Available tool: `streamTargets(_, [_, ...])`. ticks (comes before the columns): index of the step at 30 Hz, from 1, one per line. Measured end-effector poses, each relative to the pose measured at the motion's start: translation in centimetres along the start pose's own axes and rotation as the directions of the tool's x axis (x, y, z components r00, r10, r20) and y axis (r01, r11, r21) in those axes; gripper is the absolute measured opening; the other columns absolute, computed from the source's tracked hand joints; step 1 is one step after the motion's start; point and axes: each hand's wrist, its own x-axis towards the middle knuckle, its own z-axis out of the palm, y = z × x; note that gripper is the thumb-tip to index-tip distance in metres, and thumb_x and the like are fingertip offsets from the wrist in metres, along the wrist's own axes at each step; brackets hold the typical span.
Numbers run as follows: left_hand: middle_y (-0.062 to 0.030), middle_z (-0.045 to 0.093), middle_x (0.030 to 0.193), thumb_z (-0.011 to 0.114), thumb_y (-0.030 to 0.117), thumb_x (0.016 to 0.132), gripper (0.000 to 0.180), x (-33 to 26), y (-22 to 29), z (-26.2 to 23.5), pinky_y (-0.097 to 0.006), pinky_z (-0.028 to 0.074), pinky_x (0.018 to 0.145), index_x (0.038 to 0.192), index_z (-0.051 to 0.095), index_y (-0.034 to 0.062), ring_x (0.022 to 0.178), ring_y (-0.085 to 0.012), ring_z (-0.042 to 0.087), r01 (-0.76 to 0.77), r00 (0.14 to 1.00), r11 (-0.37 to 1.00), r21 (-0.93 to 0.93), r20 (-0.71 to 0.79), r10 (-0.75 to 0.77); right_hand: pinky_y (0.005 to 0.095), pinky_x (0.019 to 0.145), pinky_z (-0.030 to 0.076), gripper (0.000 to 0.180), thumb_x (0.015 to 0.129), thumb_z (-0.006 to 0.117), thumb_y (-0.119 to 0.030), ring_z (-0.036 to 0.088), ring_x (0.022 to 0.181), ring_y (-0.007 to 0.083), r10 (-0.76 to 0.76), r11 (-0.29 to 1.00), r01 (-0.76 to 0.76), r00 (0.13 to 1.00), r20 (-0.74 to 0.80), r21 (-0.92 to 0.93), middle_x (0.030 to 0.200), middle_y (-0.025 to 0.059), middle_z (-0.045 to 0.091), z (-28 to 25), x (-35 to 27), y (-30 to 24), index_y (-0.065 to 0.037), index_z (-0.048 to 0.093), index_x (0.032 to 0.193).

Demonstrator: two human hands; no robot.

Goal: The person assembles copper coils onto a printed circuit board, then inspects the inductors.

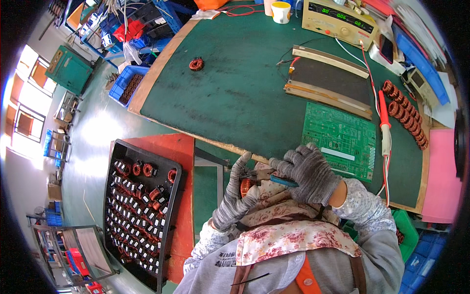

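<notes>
Holding: left hand [235, 196] in grey knit glove grips a copper-wound ring coil [246, 186], just below the green bench mat [235, 93] edge.
Right hand [309, 172]: gloved, clenched around blue-handled pliers [281, 181] touching the coil.

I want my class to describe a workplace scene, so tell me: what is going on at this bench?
A person in grey knit gloves sits at a green-topped workbench. The left hand holds a small copper-wound ring coil, while the right hand works a blue-handled tool at it. A green circuit board lies just beyond the hands, with a row of similar coils at the bench's right edge. A black tray of coil parts sits to the person's left.
</notes>
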Motion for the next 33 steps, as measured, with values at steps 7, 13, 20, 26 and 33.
streamTargets(7, [-0.0036,0.051,0.102,0.058,0.012,0.089,0.08,0.2,0.1,0.6,-0.026,0.041,0.085,0.153,0.011,0.0063,0.089,-0.0111,0.048,-0.005,1.0,0.989,-0.148,0.007,0.006,0.0437,0.094,0.04,0.061,0.07,0.07,-0.027,0.055,0.097,0.0308,0.079,0.318,-0.39,0.919,0.386,0.864,0.104,0.0114,0.057,1.1,0.1,1.1,-0.018,0.057,0.129])
streamTargets(13, [-0.0027,0.052,0.097,0.06,0.009,0.087,0.082,0.8,-0.5,0.0,-0.025,0.044,0.078,0.153,0.011,0.0074,0.082,-0.0106,0.048,-0.094,0.995,0.995,-0.008,-0.012,0.094,0.0465,0.095,0.038,0.055,0.073,0.067,-0.026,0.05,0.099,0.0295,-0.019,0.996,0.048,0.939,-0.343,0.077,0.106,0.0107,0.054,1.5,0.2,0.4,-0.021,0.06,0.126])
streamTargets(20, [-0.0017,0.048,0.098,0.062,0.008,0.082,0.085,1.1,1.4,0.0,-0.024,0.041,0.082,0.152,0.014,0.0051,0.086,-0.011,0.046,-0.083,0.996,0.942,0.324,0.006,0.085,0.0477,0.095,0.036,0.047,0.084,0.05,-0.023,0.05,0.099,0.0299,-0.089,0.988,0.033,0.924,-0.372,-0.154,0.103,0.0101,0.056,1.1,0.1,-0.2,-0.022,0.056,0.131])
streamTargets(26, [0.0,0.052,0.088,0.06,-0.003,0.075,0.081,0.9,0.4,-0.7,-0.022,0.045,0.073,0.149,0.027,0.0052,0.079,-0.0087,0.05,-0.134,0.99,0.84,0.525,0.028,0.139,0.0454,0.087,0.041,0.051,0.08,0.058,-0.028,0.055,0.094,0.0293,0.01,0.984,-0.011,1.0,-0.003,-0.18,0.1,0.0117,0.06,-0.1,0.0,-0.7,-0.018,0.056,0.13])
streamTargets(33, [-0.0017,0.057,0.102,0.067,0.008,0.082,0.069,0.8,-1.2,-0.3,-0.024,0.048,0.076,0.144,0.035,0.0032,0.082,-0.012,0.055,-0.142,0.99,0.936,0.323,0.039,0.137,0.0486,0.08,0.046,0.059,0.073,0.066,-0.02,0.06,0.084,0.034,0.194,0.48,-0.377,0.926,0.323,0.792,0.093,0.014,0.062,2.7,0.1,0.9,-0.014,0.054,0.13])
